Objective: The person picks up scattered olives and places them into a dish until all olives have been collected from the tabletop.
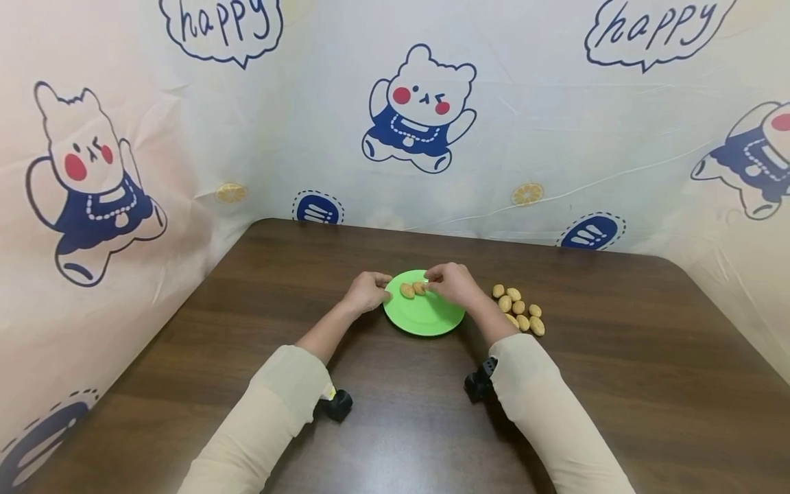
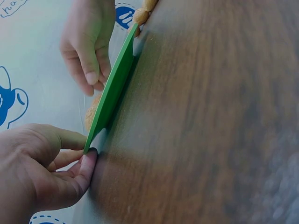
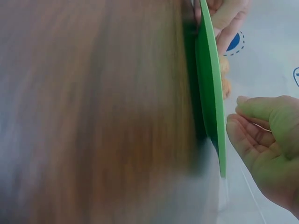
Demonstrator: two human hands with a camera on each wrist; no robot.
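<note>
A round green plate (image 1: 426,317) lies on the table, two small tan ovals (image 1: 407,291) on its upper left part; their rough surface looks like walnut shell. My left hand (image 1: 367,291) pinches the plate's left rim, and in the left wrist view the thumb of that hand (image 2: 39,170) sits at the underside. Over the plate's far right part is my right hand (image 1: 453,283), fingertips close to the ovals. In the right wrist view the thumb and fingers of this hand (image 3: 275,135) are bent with a small gap and nothing between them.
Right of the plate, several more tan ovals (image 1: 518,307) lie grouped on the brown wooden table (image 1: 296,274), partly behind the right forearm. A printed cloth (image 1: 321,103) hangs behind and beside the table. Each wrist carries a black camera (image 1: 338,405).
</note>
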